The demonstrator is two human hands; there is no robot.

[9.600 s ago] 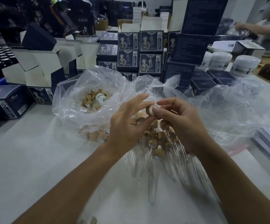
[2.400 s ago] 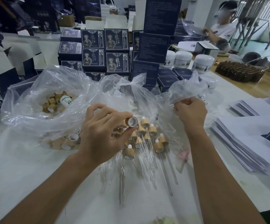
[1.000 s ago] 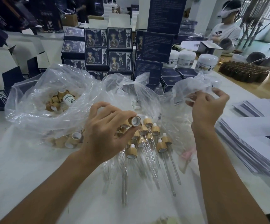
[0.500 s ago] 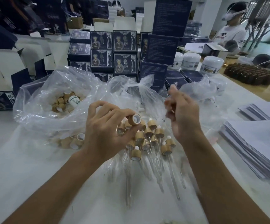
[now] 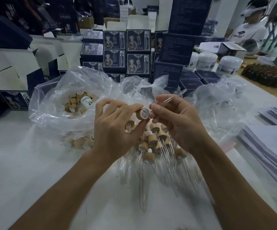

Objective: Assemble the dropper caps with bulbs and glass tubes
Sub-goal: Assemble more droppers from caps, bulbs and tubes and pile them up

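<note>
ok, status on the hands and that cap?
Left hand pinches a wooden cap, open end toward the right hand. Right hand pinches a glass tube, not yet in the cap. Nothing between them.

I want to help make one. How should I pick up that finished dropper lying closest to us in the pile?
Pinch the wooden cap from above, fingers on its two round sides. It lies on its side on top of the pile, easy to reach, and it looks sturdier than the thin glass tube pointing toward us.
</note>
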